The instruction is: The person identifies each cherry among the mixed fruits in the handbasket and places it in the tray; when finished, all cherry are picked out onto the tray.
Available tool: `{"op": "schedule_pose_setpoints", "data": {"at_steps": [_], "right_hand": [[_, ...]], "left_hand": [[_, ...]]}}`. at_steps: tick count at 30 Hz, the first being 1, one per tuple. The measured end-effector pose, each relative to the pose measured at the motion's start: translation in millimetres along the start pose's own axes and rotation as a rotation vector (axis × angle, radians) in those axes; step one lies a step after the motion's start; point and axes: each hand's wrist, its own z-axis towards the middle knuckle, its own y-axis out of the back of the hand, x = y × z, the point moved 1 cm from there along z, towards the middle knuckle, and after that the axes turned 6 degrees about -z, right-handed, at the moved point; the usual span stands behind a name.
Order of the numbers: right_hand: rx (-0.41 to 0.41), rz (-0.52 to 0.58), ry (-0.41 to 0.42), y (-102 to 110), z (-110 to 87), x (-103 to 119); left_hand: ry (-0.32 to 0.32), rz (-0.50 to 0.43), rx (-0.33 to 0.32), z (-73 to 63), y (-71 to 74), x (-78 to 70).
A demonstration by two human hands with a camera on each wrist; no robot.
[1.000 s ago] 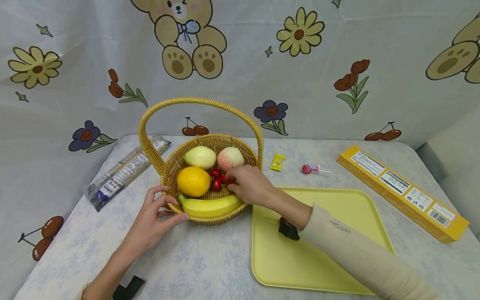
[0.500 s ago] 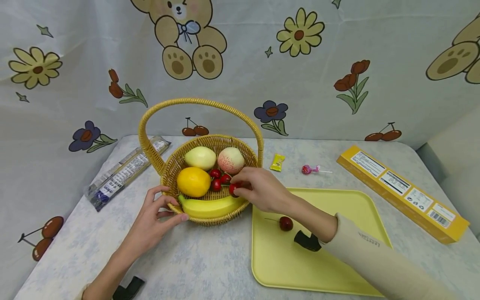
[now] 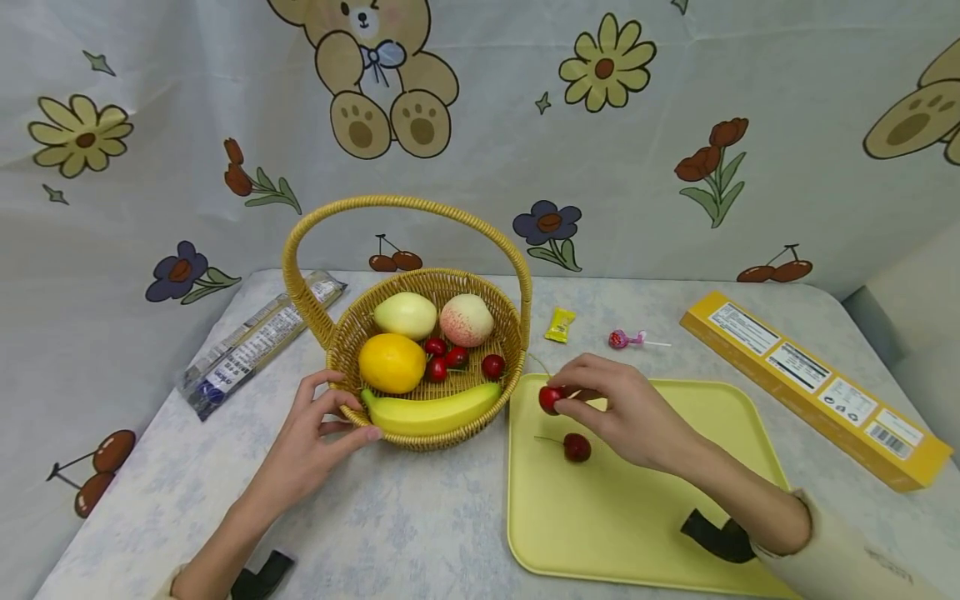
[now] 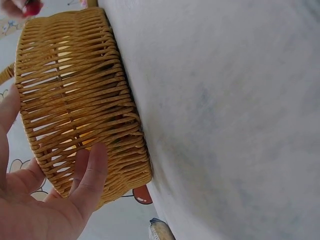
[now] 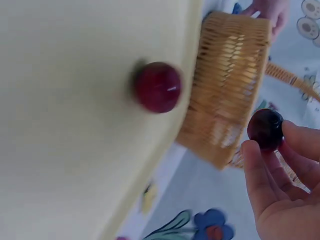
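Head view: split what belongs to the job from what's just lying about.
Likely in the job: right hand, held cherry, tray, tray cherry, left hand, basket, basket fruit.

Seemingly just lying about: grey packet, sweet, lollipop, box.

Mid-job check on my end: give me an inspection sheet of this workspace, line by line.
Surface: pale mottled tabletop; yellow tray lies right of the basket in the head view.
Job's things: wicker basket upright, holding a banana, peach, two other yellowish fruits and four cherries; a loose cherry on the tray.
Clutter: yellow wrapped sweet, lollipop, orange box, long plastic packet.
Hands: left hand grips the basket's rim; right hand pinches a raised cherry.
Cables: nothing seen.
Surroundings: printed cloth backdrop behind the table.
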Motion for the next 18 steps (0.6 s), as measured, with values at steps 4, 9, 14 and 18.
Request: {"op": "schedule_pose_setpoints", "data": {"at_steps": [4, 9, 14, 18], "right_hand": [[0.016, -0.053, -0.113, 9, -22.8, -25], [0.055, -0.104, -0.197, 16, -44.0, -48], [0.062, -0.116, -0.200, 17, -52.3, -60], [0.067, -0.108, -0.185, 16, -51.7, -63]], "left_hand": [[0.007, 0.003, -0.002, -0.4, -0.3, -0.8], [0.008, 0.003, -0.006, -0.5, -0.9, -2.0], [-0.009, 0.020, -0.025, -0.5, -1.9, -2.4], [-0.020, 0.048, -0.044, -0.6, -3.5, -4.2]]}}
